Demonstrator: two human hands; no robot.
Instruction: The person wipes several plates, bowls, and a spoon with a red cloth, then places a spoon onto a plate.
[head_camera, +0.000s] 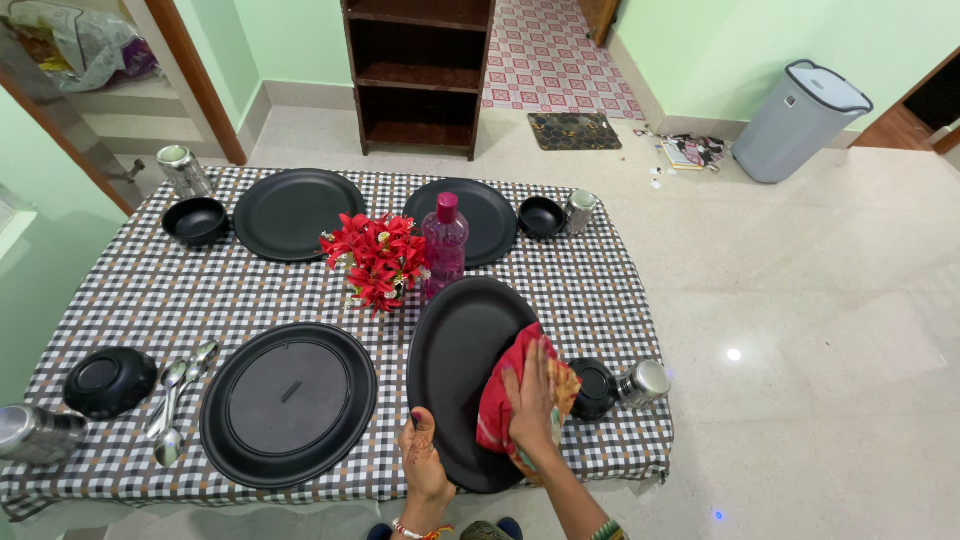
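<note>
Left hand (422, 462) is gripping the tilted round black plate's (455, 360) near rim while the flat right hand (530, 400) is pressing a red cloth (500, 405) across it; steady, overlapping strokes would suit best.

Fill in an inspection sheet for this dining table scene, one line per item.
Surface: table under a checked cloth.
Job's things: black plate tilted up; red cloth pressed on it.
Clutter: three more plates, one upside down; bowls; steel cups; spoons; flowers; pink bottle.
Grip: left hand holds the plate's lower edge; right hand flat on the cloth.
Cables: nothing seen.
Surroundings: shelf, bin, mat, litter on floor.
</note>
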